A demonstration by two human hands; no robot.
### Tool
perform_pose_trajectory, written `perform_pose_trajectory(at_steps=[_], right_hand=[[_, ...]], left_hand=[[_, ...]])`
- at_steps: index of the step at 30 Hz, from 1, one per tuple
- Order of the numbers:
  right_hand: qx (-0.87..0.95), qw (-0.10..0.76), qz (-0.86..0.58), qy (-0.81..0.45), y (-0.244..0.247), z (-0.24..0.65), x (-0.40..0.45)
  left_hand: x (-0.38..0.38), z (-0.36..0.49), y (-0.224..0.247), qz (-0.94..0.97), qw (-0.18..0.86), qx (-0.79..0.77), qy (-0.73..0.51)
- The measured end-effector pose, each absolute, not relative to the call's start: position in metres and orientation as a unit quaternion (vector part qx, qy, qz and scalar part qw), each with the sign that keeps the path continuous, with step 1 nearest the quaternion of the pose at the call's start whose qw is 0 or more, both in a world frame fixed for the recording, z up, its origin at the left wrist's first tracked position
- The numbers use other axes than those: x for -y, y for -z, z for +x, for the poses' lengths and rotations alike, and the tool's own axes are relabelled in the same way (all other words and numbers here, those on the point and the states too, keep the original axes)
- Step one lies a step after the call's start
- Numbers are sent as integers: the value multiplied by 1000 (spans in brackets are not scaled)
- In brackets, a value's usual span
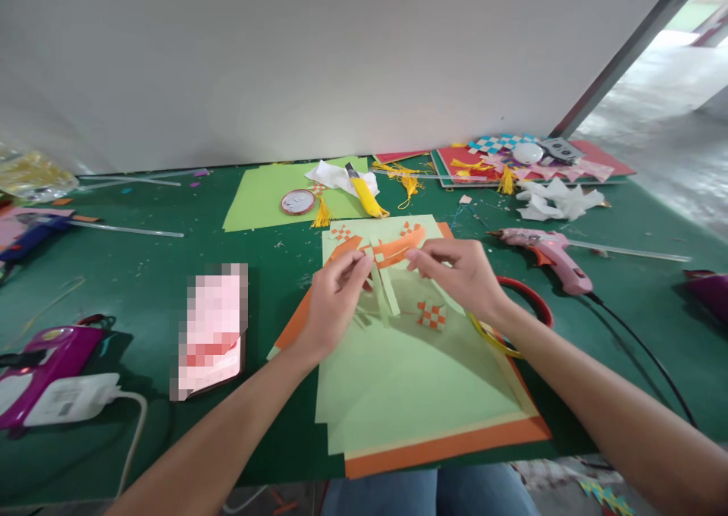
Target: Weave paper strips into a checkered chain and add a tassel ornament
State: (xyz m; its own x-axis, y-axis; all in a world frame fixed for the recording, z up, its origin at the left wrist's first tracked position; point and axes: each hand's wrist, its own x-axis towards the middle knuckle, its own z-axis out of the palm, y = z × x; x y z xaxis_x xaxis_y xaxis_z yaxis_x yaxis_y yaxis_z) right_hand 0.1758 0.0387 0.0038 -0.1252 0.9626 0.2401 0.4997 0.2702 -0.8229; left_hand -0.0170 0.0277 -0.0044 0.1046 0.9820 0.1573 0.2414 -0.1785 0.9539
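Two hands meet over the light-green sheet [398, 379] on the desk [142, 273]. My left hand [333, 303] has its fingers [356, 262] pinching pale green paper strips [382, 292], which hang just below the fingertips. My right hand [460, 273] pinches the orange-and-green woven piece [392, 250] between both hands. Judging from this, the weave is only partly built: loose strips remain unthreaded, while one finished checkered square [431, 315] lies just under the right fingers. A pink glue gun [549, 249] rests well right of them, a yellow utility knife [364, 193] beyond, a phone [211, 332] to the left.
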Motion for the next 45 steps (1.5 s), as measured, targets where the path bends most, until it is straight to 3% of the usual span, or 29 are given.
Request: perform_pose_trajectory(at_steps=[4, 10, 33, 41, 45], right_hand=[[729, 342, -482, -344, 1, 167, -35], [680, 347, -479, -434, 11, 161, -35], [700, 302, -488, -425, 11, 161, -32], [644, 293, -493, -506, 6, 164, -35], [581, 336, -484, -561, 6, 167, -36]], left_hand=[[-28, -17, 4, 615, 399, -494, -468], [-28, -17, 6, 630, 399, -487, -455], [-30, -18, 7, 610, 424, -488, -459], [-30, -19, 7, 606, 422, -489, -465], [-29, -19, 7, 604, 423, -492, -463]])
